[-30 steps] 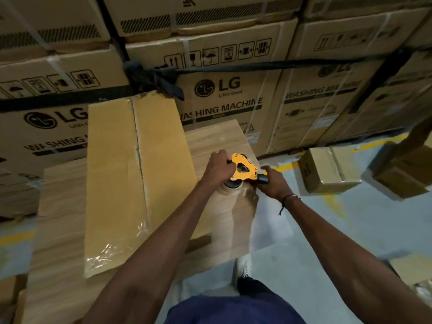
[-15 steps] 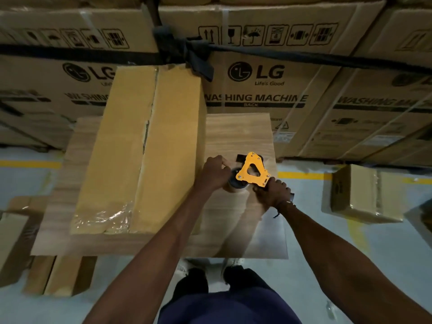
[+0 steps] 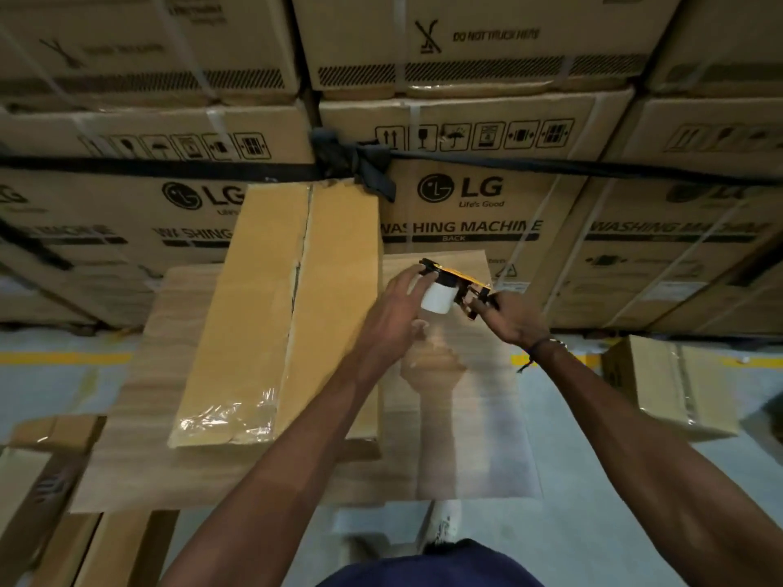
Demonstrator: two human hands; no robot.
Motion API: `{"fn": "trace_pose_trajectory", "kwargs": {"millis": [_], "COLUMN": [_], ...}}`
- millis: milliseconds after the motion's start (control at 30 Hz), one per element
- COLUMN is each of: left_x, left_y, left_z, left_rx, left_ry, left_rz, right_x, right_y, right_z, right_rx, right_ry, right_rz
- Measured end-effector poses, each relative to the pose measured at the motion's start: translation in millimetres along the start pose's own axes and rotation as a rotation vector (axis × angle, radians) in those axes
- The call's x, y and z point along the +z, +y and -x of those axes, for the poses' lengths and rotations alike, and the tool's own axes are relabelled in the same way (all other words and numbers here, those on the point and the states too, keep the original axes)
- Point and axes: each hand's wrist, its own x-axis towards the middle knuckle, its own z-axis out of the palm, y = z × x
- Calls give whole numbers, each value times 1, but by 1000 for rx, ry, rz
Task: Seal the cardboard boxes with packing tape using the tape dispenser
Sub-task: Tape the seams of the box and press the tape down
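Observation:
A long tan cardboard box [image 3: 271, 315] lies on a wooden table [image 3: 140, 396], its top seam untaped along the middle and crumpled clear tape at its near end. To its right, above the table, my right hand [image 3: 508, 317] grips the handle of a yellow and black tape dispenser [image 3: 459, 281], which is tilted nearly flat. My left hand [image 3: 396, 307] has its fingers apart, touching the pale tape roll [image 3: 438, 296] on the dispenser.
A wall of strapped LG washing machine cartons [image 3: 478, 197] stands right behind the table. A small taped box [image 3: 669, 383] sits on the floor at right. Flat cardboard pieces [image 3: 51, 480] lie at lower left. A yellow floor line [image 3: 63, 358] runs along the cartons.
Both hands have lifted the dispenser off the table and tilted it flatter. My left hand has loosened from a grip on the roll to spread fingers. The view has tipped upward.

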Motion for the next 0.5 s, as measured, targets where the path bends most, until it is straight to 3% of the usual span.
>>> {"fn": "trace_pose_trajectory", "kwargs": {"millis": [167,333,500], "left_x": [-69,-137,-181], "left_y": [-1,-26,-52], "left_z": [7,37,71], "left_rx": [46,93,114], "left_ry": [168,184,246], "left_rz": [35,400,557], "right_x": [-52,-63,-30], "right_y": [-58,-116,-172], "right_z": [28,62,93], "right_rx": [-145,-171,-199], "right_ry": [61,-79,-208], "right_rz": [21,-129,-420]}}
